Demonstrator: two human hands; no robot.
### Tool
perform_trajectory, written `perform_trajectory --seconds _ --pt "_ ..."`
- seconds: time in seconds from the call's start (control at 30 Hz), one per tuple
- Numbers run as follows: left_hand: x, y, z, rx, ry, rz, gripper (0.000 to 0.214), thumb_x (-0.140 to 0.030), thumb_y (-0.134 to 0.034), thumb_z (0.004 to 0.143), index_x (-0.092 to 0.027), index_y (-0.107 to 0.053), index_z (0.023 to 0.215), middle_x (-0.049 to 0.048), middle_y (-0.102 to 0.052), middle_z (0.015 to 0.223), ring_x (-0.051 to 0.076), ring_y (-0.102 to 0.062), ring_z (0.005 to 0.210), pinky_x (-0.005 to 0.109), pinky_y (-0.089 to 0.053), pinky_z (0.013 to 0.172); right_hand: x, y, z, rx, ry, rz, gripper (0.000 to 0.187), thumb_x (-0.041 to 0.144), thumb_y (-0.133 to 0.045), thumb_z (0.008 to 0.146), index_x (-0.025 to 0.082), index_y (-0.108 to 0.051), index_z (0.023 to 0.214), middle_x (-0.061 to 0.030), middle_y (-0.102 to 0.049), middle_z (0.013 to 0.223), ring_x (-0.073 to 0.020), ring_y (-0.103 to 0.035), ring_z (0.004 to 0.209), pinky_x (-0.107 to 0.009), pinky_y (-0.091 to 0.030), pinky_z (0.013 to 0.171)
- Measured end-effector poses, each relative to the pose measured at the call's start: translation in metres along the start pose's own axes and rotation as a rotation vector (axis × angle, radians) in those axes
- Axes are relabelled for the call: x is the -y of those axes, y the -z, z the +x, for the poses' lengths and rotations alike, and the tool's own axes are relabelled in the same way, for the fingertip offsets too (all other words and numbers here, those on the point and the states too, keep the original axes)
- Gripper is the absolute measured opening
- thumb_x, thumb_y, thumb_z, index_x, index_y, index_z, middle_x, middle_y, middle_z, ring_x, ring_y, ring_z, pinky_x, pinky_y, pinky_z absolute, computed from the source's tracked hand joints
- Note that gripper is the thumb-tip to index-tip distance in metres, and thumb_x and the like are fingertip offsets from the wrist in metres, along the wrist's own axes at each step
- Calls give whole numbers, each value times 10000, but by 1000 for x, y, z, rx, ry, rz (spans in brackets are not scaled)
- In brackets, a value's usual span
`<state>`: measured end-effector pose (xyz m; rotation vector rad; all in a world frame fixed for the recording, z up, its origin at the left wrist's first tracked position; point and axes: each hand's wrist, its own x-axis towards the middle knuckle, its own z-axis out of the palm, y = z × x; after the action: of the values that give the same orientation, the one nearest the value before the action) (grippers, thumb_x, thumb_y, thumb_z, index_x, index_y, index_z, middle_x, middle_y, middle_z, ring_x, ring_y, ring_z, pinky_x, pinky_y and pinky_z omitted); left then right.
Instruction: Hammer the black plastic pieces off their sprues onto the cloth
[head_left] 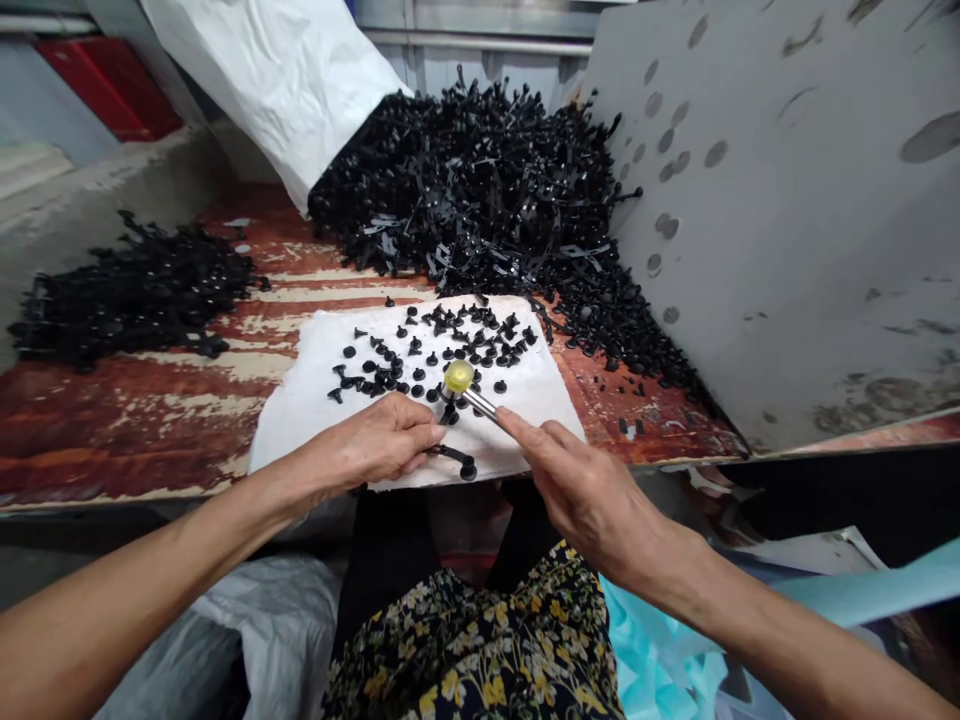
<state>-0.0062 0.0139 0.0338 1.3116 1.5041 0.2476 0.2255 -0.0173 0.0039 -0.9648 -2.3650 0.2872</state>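
Note:
My right hand (574, 475) is closed round the handle of a small mallet (459, 377) with a metal shaft and a yellow head. The mallet head is over the white sheet (292, 420), close to the fingers of my left hand (382, 440). Pinched in my left hand is a black plastic strip (454, 455) with a round end, which sticks out to the right near the sheet's front edge. Its other end is partly hidden by my fingers and the mallet. Several small black plugs (386, 370) with round heads lie scattered on the sheet beyond my hands.
A large heap of black plastic parts (480, 180) spills from a white sack (285, 80) at the back. Another pile of black parts (127, 290) lies at the left. A grey spotted panel (787, 220) bounds the worn red tabletop (255, 380) on the right.

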Motion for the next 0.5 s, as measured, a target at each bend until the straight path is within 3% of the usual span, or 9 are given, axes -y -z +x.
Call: perform_trajectory --seconds 0.17,0.2,0.27,0.37,0.43,0.5 --pt "9 4 4 25 -48 -15 419 -294 -513 848 -192 -447 447 -60 -339 346 50 -254 314 181 -157 349 5 0 -2 -243 10 147 642 20 -430 945 250 -363 1541 -65 -676 946 -173 -664 775 -273 -582 697" --pt "9 4 4 29 -41 -24 417 -300 -514 846 -193 -445 449 -62 -335 344 49 -248 311 181 -154 347 4 -1 -4 -244 1 135 645 29 -429 946 248 -353 1548 -61 -666 910 -174 -659 747 -270 -577 660" --pt "8 2 3 35 -28 -38 414 -305 -516 841 -196 -440 450 -65 -330 342 46 -238 307 181 -152 346 2 -5 -7 -83 -13 92 596 47 -419 943 235 -433 1508 -45 -648 827 -161 -628 629 -259 -554 567" --pt "4 -3 -2 37 -17 -43 409 -332 -529 829 -197 -432 455 -67 -335 347 44 -239 305 181 -160 349 -4 -4 -8 -34 -93 177 496 93 -431 960 216 -514 1433 -81 -702 961 -171 -672 744 -295 -581 694" --pt "3 1 -7 2 -13 -38 369 -369 -555 815 -193 -469 503 -58 -399 379 49 -268 317 180 -172 353 -8 -2 -6 -168 -218 279 422 157 -459 977 221 -534 1387 -79 -706 1015 -170 -676 827 -310 -575 779" --pt "7 21 -10 -121 -12 -24 300 -398 -590 791 -189 -531 583 -44 -494 441 62 -316 341 183 -196 359 -14 0 -3 -310 -389 408 362 250 -487 980 221 -547 1336 -50 -684 926 -153 -650 754 -281 -567 696"
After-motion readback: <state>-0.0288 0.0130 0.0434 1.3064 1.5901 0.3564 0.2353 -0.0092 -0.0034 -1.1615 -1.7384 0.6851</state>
